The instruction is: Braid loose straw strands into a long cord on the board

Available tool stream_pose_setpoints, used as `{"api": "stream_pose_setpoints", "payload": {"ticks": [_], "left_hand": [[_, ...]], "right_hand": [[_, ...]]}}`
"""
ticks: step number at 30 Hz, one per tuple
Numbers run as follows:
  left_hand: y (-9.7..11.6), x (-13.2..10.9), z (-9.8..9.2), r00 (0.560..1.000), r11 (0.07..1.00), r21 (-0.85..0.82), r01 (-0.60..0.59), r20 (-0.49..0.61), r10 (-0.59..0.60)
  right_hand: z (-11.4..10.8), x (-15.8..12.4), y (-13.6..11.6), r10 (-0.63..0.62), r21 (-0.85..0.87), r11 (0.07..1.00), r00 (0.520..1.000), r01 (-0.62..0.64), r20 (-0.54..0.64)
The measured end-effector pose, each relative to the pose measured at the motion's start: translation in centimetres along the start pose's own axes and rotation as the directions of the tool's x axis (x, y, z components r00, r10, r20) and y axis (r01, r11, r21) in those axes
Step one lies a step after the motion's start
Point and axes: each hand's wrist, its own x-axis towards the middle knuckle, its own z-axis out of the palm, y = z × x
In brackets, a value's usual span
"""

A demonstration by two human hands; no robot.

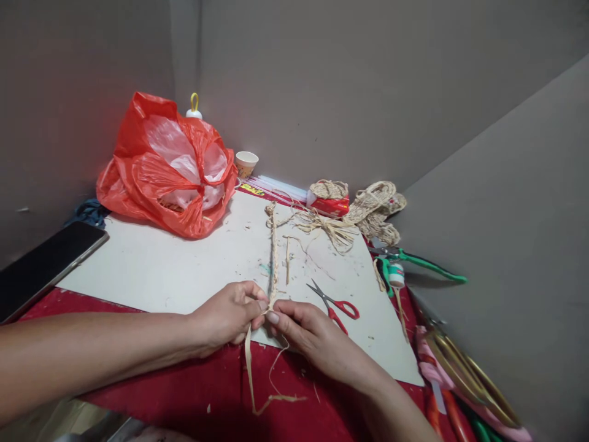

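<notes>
Low in the centre of the frame, the near end of a straw braid is pinched by the thumb and fingers of the left hand, and right beside them it is gripped by the thumb and fingertips of the right hand. The braid is stretched up the middle, over a pale board. Below the fingers, a loose strand is seen trailing over the red tabletop. Right of centre, near the right hand, red-handled scissors are laid on the board; above them, a straw bundle is spread. The upper left is filled by a red bag.
</notes>
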Motion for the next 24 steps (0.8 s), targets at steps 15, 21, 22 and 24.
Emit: {"api": "stream_pose_setpoints", "payload": {"ticks": [15,21,22,24], "left_hand": [[-0.6,-0.2,0.5,0.981,0.981,-0.012,-0.194,-0.023,0.193],[-0.4,-0.7,0.4,0.965,0.958,0.123,-0.260,0.060,0.254],[-0.2,-0.7,0.3,0.961,0.944,0.182,-0.275,0.079,0.265],[0.3,-0.8,-0.1,0.952,0.871,0.384,-0.306,0.117,0.283]], "right_hand": [[2.6,0.7,1.5,0.151,0.665,0.742,0.988,-0.088,-0.038],[3.3,0.5,1.1,0.160,0.624,0.781,0.974,-0.027,-0.159],[3.3,0.5,1.2,0.165,0.619,0.784,0.973,-0.029,-0.164],[3.3,0.4,1.3,0.181,0.603,0.797,0.964,-0.029,-0.192]]}}
